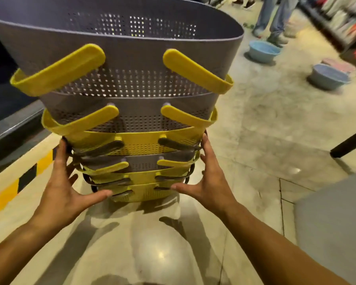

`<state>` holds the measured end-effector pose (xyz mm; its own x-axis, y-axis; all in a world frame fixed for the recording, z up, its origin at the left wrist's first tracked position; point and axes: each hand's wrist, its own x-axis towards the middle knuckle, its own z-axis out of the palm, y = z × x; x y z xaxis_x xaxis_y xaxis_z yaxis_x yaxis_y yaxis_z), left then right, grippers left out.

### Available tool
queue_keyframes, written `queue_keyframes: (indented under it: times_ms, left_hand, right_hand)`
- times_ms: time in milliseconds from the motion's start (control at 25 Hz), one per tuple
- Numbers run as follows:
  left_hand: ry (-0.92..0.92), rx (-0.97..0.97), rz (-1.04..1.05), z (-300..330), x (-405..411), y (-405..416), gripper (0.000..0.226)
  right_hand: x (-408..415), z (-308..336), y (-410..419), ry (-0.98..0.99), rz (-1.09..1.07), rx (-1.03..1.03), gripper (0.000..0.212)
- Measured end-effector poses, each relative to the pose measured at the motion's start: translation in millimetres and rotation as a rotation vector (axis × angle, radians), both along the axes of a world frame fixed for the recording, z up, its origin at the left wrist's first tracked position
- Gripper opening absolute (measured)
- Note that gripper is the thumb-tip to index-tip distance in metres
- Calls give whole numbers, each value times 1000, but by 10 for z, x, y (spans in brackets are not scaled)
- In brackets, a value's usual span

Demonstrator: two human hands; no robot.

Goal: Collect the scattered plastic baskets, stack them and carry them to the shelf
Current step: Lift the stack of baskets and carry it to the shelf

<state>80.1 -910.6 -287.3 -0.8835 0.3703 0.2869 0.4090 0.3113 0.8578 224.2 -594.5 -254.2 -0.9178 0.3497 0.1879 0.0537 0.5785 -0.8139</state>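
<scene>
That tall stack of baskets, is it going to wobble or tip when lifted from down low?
Probably tippy: the stack is tall, and the left hand and right hand press only its lowest baskets, so the top may sway. Likely light for its size, since the walls look thin and perforated.

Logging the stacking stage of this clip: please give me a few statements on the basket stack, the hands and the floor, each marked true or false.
1. The top basket of the stack is grey with yellow handles. True.
2. Both hands are up at the top rim. False: the left hand and right hand flank the lower baskets, one on each side.
3. A blue basin and a grey-blue basin sit on the floor. True.
4. Every stacked basket is grey. False: yellow baskets are nested among them.
</scene>
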Motion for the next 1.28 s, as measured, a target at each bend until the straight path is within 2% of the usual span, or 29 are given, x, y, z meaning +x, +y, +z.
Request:
queue_keyframes:
  times_ms: [200,440,640,800,1000,1280]
  left_hand:
    - [29,85,18,-198,-4,65,146]
    - [35,-1,-40,-421,-69,-8,147]
    - [5,18,-63,-571,-285,17,147]
    - [30,21,-78,-715,-479,27,148]
    - [126,67,-69,-646,-668,139,149]
    - [228,27,-89,-463,-614,357,148]
  right_hand:
    - [119,-178,-150,19,-51,-64,130]
    - [155,-354,15,1,-51,65,124]
    - [33,-536,67,-5,24,114,122]
    - [-178,-602,159,77,66,222,121]
    - [-552,-578,314,273,152,275,116]
    - [-765,-620,273,351,136,165,109]
